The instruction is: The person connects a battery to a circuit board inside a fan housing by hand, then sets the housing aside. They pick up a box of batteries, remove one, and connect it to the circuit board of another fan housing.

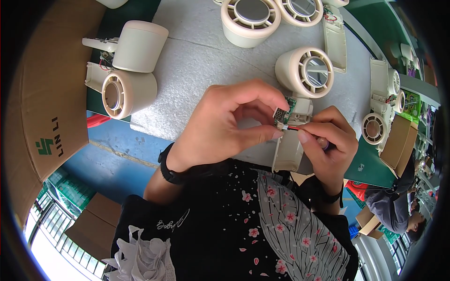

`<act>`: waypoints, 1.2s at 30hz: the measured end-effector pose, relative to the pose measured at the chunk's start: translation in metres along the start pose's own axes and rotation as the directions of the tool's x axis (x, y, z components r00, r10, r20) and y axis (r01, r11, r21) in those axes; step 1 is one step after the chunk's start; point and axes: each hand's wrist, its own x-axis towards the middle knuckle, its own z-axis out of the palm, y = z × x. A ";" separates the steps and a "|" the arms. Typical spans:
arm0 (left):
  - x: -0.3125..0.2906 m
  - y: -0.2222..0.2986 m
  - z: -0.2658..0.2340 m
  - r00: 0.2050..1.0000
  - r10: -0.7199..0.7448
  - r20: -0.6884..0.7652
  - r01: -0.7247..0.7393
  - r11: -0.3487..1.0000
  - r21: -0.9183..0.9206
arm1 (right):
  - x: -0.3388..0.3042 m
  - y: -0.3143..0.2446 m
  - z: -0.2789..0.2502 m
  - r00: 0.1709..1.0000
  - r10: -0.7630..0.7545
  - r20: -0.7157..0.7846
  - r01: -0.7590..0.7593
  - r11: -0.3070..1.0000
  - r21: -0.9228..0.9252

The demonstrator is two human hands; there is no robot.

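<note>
Between the thumb and forefinger of my left hand [220, 122] is a small green circuit board [289, 106] with a dark display-like block on its face. My right hand [330, 140] is closed close beside it, thumb and forefinger pinching a red wire [293, 128]. That wire runs to a small white connector [282, 126] at the board's lower edge; whether it is fully seated cannot be made out. Behind and below the board lies an opened cream handle shell [288, 150]. A round cream fan head [304, 72] with a shiny disc in its ring stands just beyond my hands.
More fan heads [251, 21] stand at the far side of the pale foam sheet [201, 61]. Two others [139, 47] sit at the left edge, near a large cardboard box [61, 93]. Further right are small fan parts [373, 128], an open carton [398, 140] and another person [389, 210].
</note>
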 end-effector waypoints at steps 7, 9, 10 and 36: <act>0.000 -0.001 0.000 1.000 0.022 0.012 -0.022 1.000 0.018 | 0.001 0.001 0.000 1.000 -0.022 -0.003 0.022 1.000 -0.010; -0.001 -0.002 -0.001 0.999 0.031 0.010 -0.031 0.999 0.025 | 0.000 0.002 0.000 0.999 -0.032 0.003 0.032 0.999 -0.007; -0.001 -0.003 0.000 0.999 0.030 0.010 -0.031 0.999 0.025 | 0.000 0.003 0.000 0.999 -0.032 0.003 0.032 0.999 -0.007; 0.003 -0.002 0.004 0.961 0.273 0.029 -0.264 0.888 0.377 | 0.000 0.000 0.004 0.989 -0.096 0.109 0.096 0.995 0.001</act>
